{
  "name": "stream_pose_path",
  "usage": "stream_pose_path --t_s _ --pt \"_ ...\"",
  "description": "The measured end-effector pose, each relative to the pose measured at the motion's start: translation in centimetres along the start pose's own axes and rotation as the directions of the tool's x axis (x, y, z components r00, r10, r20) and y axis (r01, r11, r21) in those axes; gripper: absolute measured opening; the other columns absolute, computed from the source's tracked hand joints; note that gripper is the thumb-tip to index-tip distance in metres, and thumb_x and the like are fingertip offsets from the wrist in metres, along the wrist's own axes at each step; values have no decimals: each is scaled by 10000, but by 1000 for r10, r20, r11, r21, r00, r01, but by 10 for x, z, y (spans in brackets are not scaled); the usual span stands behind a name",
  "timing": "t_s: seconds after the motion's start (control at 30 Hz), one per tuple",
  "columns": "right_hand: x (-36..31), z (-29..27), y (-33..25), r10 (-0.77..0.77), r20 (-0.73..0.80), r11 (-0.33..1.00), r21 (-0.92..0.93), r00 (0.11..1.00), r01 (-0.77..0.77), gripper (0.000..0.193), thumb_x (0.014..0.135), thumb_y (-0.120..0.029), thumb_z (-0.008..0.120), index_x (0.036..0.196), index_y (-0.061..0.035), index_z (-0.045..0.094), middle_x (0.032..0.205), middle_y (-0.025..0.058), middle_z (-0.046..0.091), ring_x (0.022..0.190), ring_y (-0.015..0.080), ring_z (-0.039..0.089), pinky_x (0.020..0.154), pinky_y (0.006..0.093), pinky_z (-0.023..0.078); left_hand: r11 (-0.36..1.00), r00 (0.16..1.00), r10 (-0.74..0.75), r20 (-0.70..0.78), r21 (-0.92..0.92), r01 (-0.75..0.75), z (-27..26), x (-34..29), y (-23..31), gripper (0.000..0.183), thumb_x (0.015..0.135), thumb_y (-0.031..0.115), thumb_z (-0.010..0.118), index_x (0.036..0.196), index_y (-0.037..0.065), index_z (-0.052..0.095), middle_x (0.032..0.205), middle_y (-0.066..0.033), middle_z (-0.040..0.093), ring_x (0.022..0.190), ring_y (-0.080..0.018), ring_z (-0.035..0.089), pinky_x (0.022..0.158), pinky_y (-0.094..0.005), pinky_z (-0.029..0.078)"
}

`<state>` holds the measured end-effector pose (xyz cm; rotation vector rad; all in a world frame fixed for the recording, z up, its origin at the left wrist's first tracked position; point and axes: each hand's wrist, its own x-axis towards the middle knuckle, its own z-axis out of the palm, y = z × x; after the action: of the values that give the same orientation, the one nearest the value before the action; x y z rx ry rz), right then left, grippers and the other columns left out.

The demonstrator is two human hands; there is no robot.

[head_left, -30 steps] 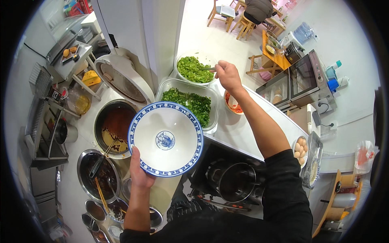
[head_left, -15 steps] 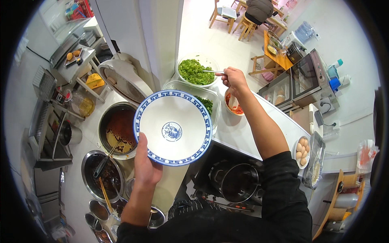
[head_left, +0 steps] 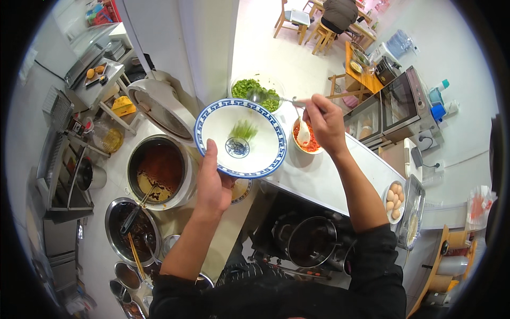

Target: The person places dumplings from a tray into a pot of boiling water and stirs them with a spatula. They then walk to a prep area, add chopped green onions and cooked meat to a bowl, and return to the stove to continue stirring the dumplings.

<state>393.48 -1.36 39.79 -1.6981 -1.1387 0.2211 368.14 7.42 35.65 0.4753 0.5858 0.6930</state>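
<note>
My left hand (head_left: 211, 189) holds a white bowl (head_left: 265, 151) with a blue patterned rim, thumb over the near edge. The bowl tilts slightly, and a blurred bit of chopped greens (head_left: 243, 130) shows inside it. My right hand (head_left: 324, 122) is closed round the handle of a metal spoon (head_left: 258, 95), whose blurred head hovers over the bowl's far edge. Just beyond is a tub of chopped greens (head_left: 246, 87), partly covered by bowl and spoon. Beneath my right hand stands a bowl of chopped red peppers (head_left: 313, 144) with a white spoon (head_left: 304, 133) in it.
At left stands an open cooker (head_left: 186, 178) with reddish broth and a raised lid (head_left: 164, 111). Nearer sits a steel bowl (head_left: 110, 226) of dark sauce. A wok (head_left: 312, 242) rests on the stove; eggs (head_left: 394, 198) lie at right. A person (head_left: 340, 13) sits far off.
The spoon has come back from the tub toward the bowl, and chopped greens now appear in the bowl. My left hand has moved the bowl right and slightly away.
</note>
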Motion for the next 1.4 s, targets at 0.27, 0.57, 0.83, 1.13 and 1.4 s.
stream_pose_path --t_s 0.27,0.57,0.83,1.13,1.4 --pt "62 46 95 -142 -48 846 -524 989 96 235 965 -191 576 813 -11 578 639 152 583 543 224 542 548 353 443 994 995 96 1 49 -96 -27 -41 5 595 1059 434 349 1474 7 338 1469 -155 455 1310 -279 492 1101 -402 403" --pt "68 52 106 301 71 953 -61 951 -297 232 936 -98 507 717 -23 524 796 116 708 543 99 506 509 268 431 986 983 169 68 -1 -169 -30 -34 1 589 1059 429 363 1467 4 347 1453 -151 471 1298 -274 501 1090 -398 409" --pt "73 50 102 548 60 785 309 835 -537 161 926 -67 495 765 -60 506 840 168 702 547 81 459 468 219 367 993 992 122 35 -1 -122 -15 -21 -2 580 1062 413 365 1475 7 329 1464 -135 455 1315 -254 478 1094 -386 395" --pt "42 2 28 412 69 769 509 908 -387 217 936 -80 505 723 -43 530 773 138 678 509 75 435 476 227 360 997 997 74 -17 -25 -75 3 -9 0 567 1048 431 410 1466 51 362 1440 -100 484 1292 -236 502 1075 -393 423" --pt "-28 -7 -31 -5 -81 998 61 997 10 192 980 -71 526 917 36 672 658 28 586 576 61 491 541 230 399 992 994 110 9 -70 -109 -7 -14 -4 539 1051 401 421 1444 34 384 1422 -106 505 1269 -223 524 1072 -369 429"
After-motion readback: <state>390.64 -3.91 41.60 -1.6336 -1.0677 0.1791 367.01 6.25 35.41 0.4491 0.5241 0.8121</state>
